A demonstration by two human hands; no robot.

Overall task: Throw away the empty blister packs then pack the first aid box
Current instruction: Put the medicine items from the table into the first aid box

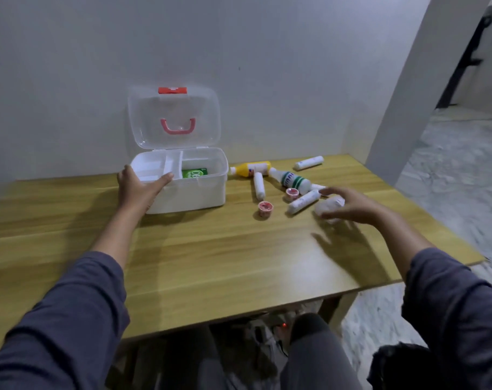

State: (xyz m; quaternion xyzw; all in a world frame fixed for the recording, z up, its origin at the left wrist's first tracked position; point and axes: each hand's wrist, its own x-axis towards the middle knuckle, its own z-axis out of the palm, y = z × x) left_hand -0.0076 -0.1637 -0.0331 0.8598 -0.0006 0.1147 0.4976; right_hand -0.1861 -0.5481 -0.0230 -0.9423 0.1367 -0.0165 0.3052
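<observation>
**Left hand on box, right hand over supplies**

Box [188, 192] sits at back left of table [211, 249], close to wall [70, 66], well apart from the near edge. Lid [174, 119] is open, standing up behind the box, clear, with a pink handle and a red latch at the top. Inside: white tray [155, 167] fills the left part; green packet [194, 173] lies in the right part.

Left hand [139, 190] grips the box's front-left corner, thumb hooked over the front rim, fingers wrapped round the left side.

Right hand [349, 205] is blurred, fingers spread and loose, gripping nothing. It is just over a crumpled white wad [327, 206]; can't tell if it touches it.

Loose supplies lie right of the box:
- yellow bottle [252, 168] on its side, cap toward the box
- white bottle [292, 180] with green label on its side, neck touching or just beside the yellow bottle
- far roll [309, 162] at the back, apart from the rest
- left roll [259, 190] just below the yellow bottle
- near roll [304, 201] just beside the wad
- two small red-topped cups: one [292, 194] between white bottle and near roll, one [265, 208] nearest the camera, near the left roll's end

Both arms wear dark sleeves.
</observation>
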